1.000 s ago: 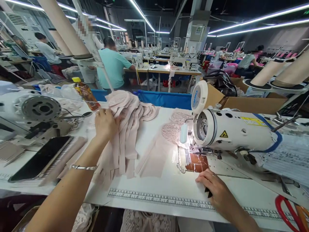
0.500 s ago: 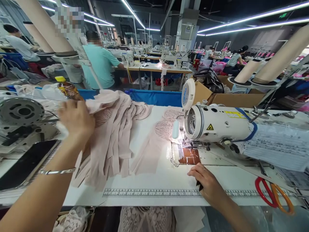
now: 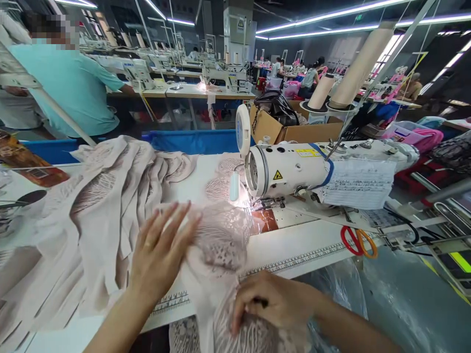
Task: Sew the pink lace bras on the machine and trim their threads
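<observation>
A pale pink lace piece lies over the table's front edge and hangs toward my lap. My left hand is open, its fingers spread and slightly blurred at the left side of the lace. Curled over the hanging part of the lace, my right hand grips it near the table edge. A small dark object shows inside the right fingers, too little visible to name. Behind the lace stands the sewing machine, its needle area lit. More pink lace lies beside the lamp. A heap of pink fabric pieces spreads left of my left hand.
Red and orange-handled scissors lie at the table's right edge. A written sheet hangs on the machine. A bottle lies at far left. Behind are an open carton, thread cones and a seated person in turquoise.
The view has swung right. My left hand has come from the fabric heap to the table's middle. A lace piece now lies before the machine, and my right hand has closed on it.
</observation>
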